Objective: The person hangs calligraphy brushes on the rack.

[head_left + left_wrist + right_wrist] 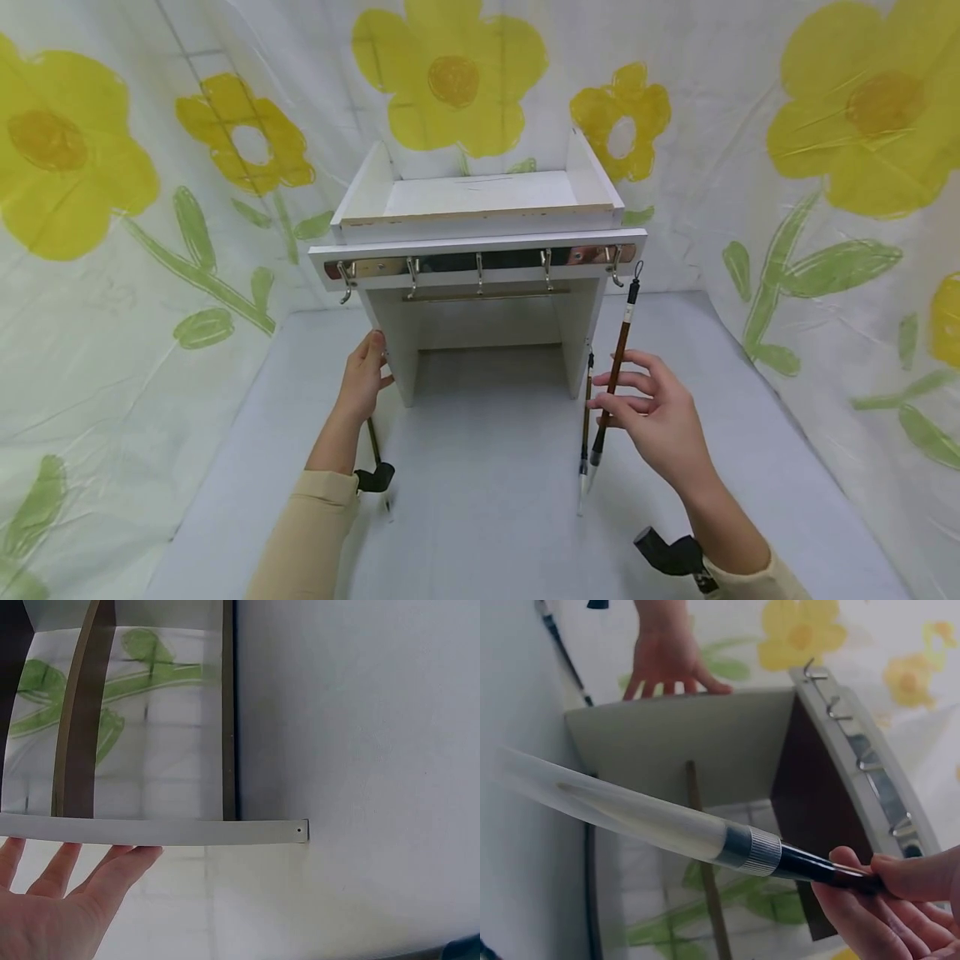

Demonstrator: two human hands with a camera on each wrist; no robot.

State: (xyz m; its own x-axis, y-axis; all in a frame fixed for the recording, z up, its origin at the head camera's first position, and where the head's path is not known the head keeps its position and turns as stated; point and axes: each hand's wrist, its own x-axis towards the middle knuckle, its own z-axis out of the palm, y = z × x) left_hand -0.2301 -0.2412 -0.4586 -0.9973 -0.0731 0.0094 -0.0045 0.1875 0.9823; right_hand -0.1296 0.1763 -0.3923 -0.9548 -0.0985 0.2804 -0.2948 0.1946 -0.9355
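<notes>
A white wooden shelf rack (480, 237) with a row of metal hooks (480, 271) stands in the middle. My left hand (362, 375) touches its left side panel, fingers fairly straight, as the left wrist view also shows. In my right hand (663, 421) I pinch a calligraphy brush (621, 346) by its brown handle, to the right of the rack. Its hanging loop points up, beside the rightmost hook. A clear cap (645, 821) covers the bristles. A second brush (586, 421) lies by the right panel; another brush (375, 442) is partly hidden behind my left wrist.
The rack stands on a white table (480, 500). Around it hangs a white curtain (105, 333) with yellow flowers and green leaves. An open tray-like top (480, 193) rises above the hook rail, and a bar (487, 295) crosses beneath it.
</notes>
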